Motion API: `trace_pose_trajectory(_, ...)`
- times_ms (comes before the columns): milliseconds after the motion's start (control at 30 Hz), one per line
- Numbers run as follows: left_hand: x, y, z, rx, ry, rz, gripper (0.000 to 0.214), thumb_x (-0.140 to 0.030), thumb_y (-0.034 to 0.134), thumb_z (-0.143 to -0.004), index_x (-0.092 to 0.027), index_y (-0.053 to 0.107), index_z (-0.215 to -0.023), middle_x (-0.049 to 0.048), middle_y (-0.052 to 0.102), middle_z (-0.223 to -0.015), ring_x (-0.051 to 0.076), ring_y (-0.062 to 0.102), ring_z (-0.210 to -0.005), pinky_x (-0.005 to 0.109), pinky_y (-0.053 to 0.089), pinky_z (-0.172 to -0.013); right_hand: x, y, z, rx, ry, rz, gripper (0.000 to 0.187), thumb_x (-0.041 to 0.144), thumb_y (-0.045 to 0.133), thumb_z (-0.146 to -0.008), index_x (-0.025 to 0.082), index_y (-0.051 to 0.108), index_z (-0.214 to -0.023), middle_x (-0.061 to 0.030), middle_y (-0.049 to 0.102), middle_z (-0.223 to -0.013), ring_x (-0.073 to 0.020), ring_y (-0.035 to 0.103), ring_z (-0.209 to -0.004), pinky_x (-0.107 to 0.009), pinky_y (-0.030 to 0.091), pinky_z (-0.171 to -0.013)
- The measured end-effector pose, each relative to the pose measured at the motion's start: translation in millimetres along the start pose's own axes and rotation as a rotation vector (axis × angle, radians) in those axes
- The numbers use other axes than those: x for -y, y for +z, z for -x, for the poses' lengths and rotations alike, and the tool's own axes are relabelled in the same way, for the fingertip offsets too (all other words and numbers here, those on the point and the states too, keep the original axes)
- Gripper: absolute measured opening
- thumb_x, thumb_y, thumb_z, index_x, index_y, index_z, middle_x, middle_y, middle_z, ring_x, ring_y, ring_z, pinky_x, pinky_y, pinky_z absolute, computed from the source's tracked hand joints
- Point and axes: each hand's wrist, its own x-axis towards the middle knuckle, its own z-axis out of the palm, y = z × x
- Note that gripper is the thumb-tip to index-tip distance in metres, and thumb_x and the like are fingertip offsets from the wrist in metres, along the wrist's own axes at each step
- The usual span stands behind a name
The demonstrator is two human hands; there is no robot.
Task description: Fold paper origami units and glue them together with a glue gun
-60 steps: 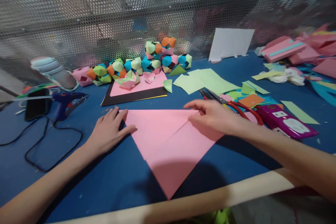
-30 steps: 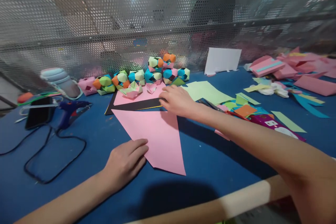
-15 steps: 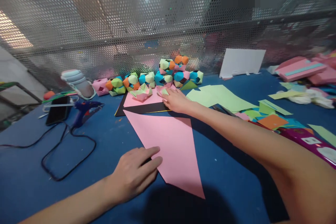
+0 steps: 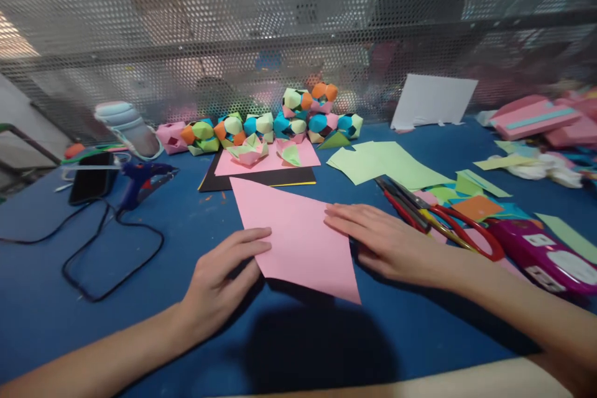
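A: Where's the four-cornered pink paper sheet (image 4: 298, 230)?
B: Over the blue tabletop (image 4: 191, 224), between left hand (image 4: 221, 280) and right hand (image 4: 392, 242). Long diagonal runs far-left to near-right. Both touch it, neither nearer.
A: Grip?
B: Fingers on top; can't tell if pinching. Thumb contact unclear, underside hidden.

Between the forearms (image 4: 140, 342) a hand could cross the blue table (image 4: 410, 336) short of the pink paper sheet (image 4: 298, 230). A dark-blue glue gun (image 4: 136, 185) and looped black cord (image 4: 162, 241) obstruct the left; red-handled scissors (image 4: 441, 209) and a purple packet (image 4: 543, 255), the right. A perforated grey metal screen (image 4: 233, 0) closes off the back.
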Motion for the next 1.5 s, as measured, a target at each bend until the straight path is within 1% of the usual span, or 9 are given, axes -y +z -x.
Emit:
trace_pose_trajectory(100, -6.0, 2.5, -0.8, 0.025, 0.025, 0.006, 0.023, -0.008, 0.050, -0.088, -0.020, 0.062, -0.104, 0.0095, 0.069, -0.109, 0.016, 0.066, -0.100, 0.025, 0.055, -0.082, 0.1, 7.9, 6.4, -0.124, 0.025, -0.071, 0.049, 0.016, 0.050, -0.086, 0.011, 0.044, -0.135, -0.0189, 0.049, -0.137, -0.0246, 0.042, -0.131, -0.046, 0.043, -0.102)
trace_pose_trajectory(233, -10.6, 0.9, -4.4, 0.078, 0.138, -0.014, 0.028, -0.007, 0.048, -0.088, -0.021, 0.059, -0.110, 0.0101, 0.067, -0.114, 0.018, 0.065, -0.104, 0.029, 0.056, -0.083, 0.4, 14.9, -0.4, -0.329, -0.001, -0.119, 0.034, 0.014, 0.047, -0.090, 0.015, 0.057, -0.122, -0.0153, 0.062, -0.124, -0.0216, 0.051, -0.124, -0.042, 0.048, -0.098)
trace_pose_trajectory(433, -1.9, -13.7, -1.0, 0.151, 0.308, -0.162, 0.036, -0.013, 0.049, -0.089, -0.025, 0.051, -0.123, 0.0119, 0.057, -0.129, 0.022, 0.060, -0.112, 0.035, 0.057, -0.084, 3.3, -8.0, -4.2, -0.551, -0.093, -0.040, 0.031, 0.015, 0.045, -0.092, 0.017, 0.059, -0.120, -0.0131, 0.065, -0.120, -0.0205, 0.054, -0.121, -0.043, 0.046, -0.100)
trace_pose_trajectory(567, 16.4, -11.2, 7.5, 0.165, 0.415, -0.203, 0.034, -0.016, 0.047, -0.090, -0.022, 0.049, -0.123, 0.0151, 0.055, -0.130, 0.022, 0.058, -0.114, 0.032, 0.057, -0.081, 9.4, -16.1, 5.6, -0.469, -0.147, 0.179, 0.031, 0.013, 0.045, -0.093, 0.024, 0.060, -0.117, -0.0056, 0.066, -0.120, -0.0191, 0.055, -0.120, -0.045, 0.040, -0.103)
trace_pose_trajectory(767, 37.7, -0.5, 9.5, 0.355, 0.337, -0.293, 0.025, -0.013, 0.046, -0.089, -0.019, 0.058, -0.111, 0.0146, 0.061, -0.122, 0.021, 0.063, -0.104, 0.032, 0.055, -0.081, 21.3, -3.3, 10.6, -0.219, -0.184, 0.272, 0.031, 0.011, 0.035, -0.095, 0.018, 0.063, -0.106, -0.0063, 0.072, -0.100, -0.0155, 0.065, -0.093, -0.041, 0.043, -0.097)
trace_pose_trajectory(1000, 10.4, -15.4, 2.0, 0.512, 0.322, -0.357, 0.042, -0.023, 0.052, -0.082, -0.018, 0.053, -0.124, 0.0192, 0.050, -0.134, 0.030, 0.055, -0.115, 0.046, 0.050, -0.086, 35.8, -4.4, -0.7, -0.152, -0.106, 0.288, 0.035, 0.006, 0.034, -0.093, 0.016, 0.066, -0.088, -0.0056, 0.070, -0.076, -0.0147, 0.059, -0.070, -0.038, 0.041, -0.090)
trace_pose_trajectory(1133, 3.1, -19.9, 3.3, 0.456, 0.331, -0.236, 0.028, -0.017, 0.050, -0.084, -0.021, 0.058, -0.111, 0.0127, 0.063, -0.117, 0.024, 0.059, -0.107, 0.037, 0.051, -0.086, 40.3, -4.4, -8.9, -0.093, -0.091, 0.271, 0.034, 0.005, 0.035, -0.090, 0.014, 0.067, -0.083, -0.0067, 0.069, -0.073, -0.0158, 0.056, -0.065, -0.039, 0.040, -0.088)
trace_pose_trajectory(1300, 20.1, -27.0, -2.7, 0.456, 0.138, -0.093, 0.018, -0.015, 0.048, -0.087, -0.020, 0.063, -0.094, 0.0069, 0.069, -0.096, 0.016, 0.066, -0.088, 0.025, 0.054, -0.075, 20.7, -8.4, -7.0, -0.149, -0.008, -0.029, 0.027, 0.009, 0.044, -0.084, 0.017, 0.067, -0.098, -0.0072, 0.072, -0.095, -0.0187, 0.062, -0.084, -0.043, 0.039, -0.093)
trace_pose_trajectory(1500, 35.1, -38.4, -16.5, 0.453, -0.237, 0.062, 0.021, -0.032, 0.056, -0.084, -0.016, 0.070, -0.090, 0.0048, 0.072, -0.088, 0.017, 0.066, -0.078, 0.026, 0.054, -0.069, -6.3, -0.3, -8.3, -0.265, 0.166, -0.520, 0.023, 0.018, 0.053, -0.082, 0.021, 0.070, -0.096, -0.0063, 0.072, -0.100, -0.0186, 0.061, -0.098, -0.039, 0.048, -0.087)
